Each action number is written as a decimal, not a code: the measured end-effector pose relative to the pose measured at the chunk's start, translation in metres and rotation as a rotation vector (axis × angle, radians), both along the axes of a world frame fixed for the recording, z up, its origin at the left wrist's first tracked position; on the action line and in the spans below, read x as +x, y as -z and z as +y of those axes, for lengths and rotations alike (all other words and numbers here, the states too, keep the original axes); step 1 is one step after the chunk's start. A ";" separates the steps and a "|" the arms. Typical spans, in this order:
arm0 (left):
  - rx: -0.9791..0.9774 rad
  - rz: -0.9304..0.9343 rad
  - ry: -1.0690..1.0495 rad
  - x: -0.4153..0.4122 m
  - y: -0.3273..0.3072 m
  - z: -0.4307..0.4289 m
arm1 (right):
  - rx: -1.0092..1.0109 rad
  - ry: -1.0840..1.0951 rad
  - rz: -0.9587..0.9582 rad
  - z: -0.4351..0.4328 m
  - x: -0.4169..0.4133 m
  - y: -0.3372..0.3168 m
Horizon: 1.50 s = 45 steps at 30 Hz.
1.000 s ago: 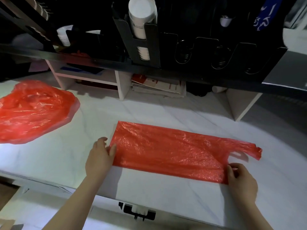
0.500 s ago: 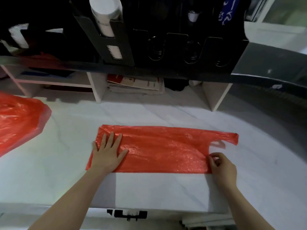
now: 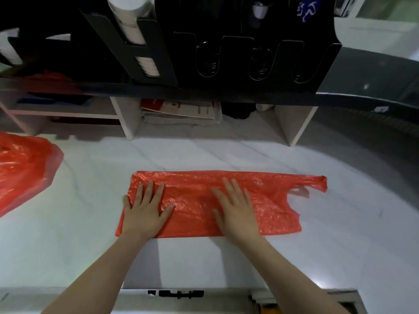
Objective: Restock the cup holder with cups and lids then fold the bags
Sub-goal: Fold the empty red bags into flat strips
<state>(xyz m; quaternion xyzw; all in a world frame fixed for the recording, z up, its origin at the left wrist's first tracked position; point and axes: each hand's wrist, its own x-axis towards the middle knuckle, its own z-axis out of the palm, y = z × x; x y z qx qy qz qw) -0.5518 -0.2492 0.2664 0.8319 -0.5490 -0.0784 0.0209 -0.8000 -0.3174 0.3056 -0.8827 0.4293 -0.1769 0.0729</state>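
Note:
A red plastic bag [image 3: 272, 200] lies flat on the white counter [image 3: 204, 259], its handles pointing right. My left hand [image 3: 146, 208] presses flat on the bag's left end, fingers spread. My right hand [image 3: 235, 207] lies flat on the bag's middle, fingers straight. A second red bag [image 3: 22, 171] sits crumpled at the left edge. Above, a black cup holder [image 3: 158, 41] carries a stack of white cups [image 3: 130, 17] in its left slot; its other slots look dark.
A dark shelf [image 3: 204, 94] spans the back, standing on white supports [image 3: 127, 118]. Papers and booklets [image 3: 181, 109] are stacked under it. The counter's front edge runs along the bottom, with a black handle [image 3: 179, 293] below it.
My right hand let go of the bag's near right corner and moved left onto its middle, now flat. My left hand stayed flat on the left end.

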 end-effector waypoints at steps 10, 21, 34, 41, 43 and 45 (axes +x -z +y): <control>0.009 -0.007 0.000 0.002 0.001 0.001 | 0.225 0.075 0.295 -0.064 0.019 0.034; 0.012 -0.005 -0.004 0.003 0.003 0.000 | 0.324 0.574 0.243 -0.120 -0.110 0.028; -0.019 0.026 -0.019 0.001 0.000 0.000 | 0.428 0.309 -0.371 -0.037 -0.090 -0.009; -0.214 0.173 -0.194 0.000 -0.003 0.008 | 0.184 0.369 0.083 0.025 -0.067 0.017; -0.442 0.264 -0.255 0.000 -0.007 0.014 | 0.125 0.372 0.022 0.028 -0.065 0.018; -0.619 0.410 -0.293 0.000 -0.012 0.020 | 0.150 0.304 0.093 0.026 -0.061 0.018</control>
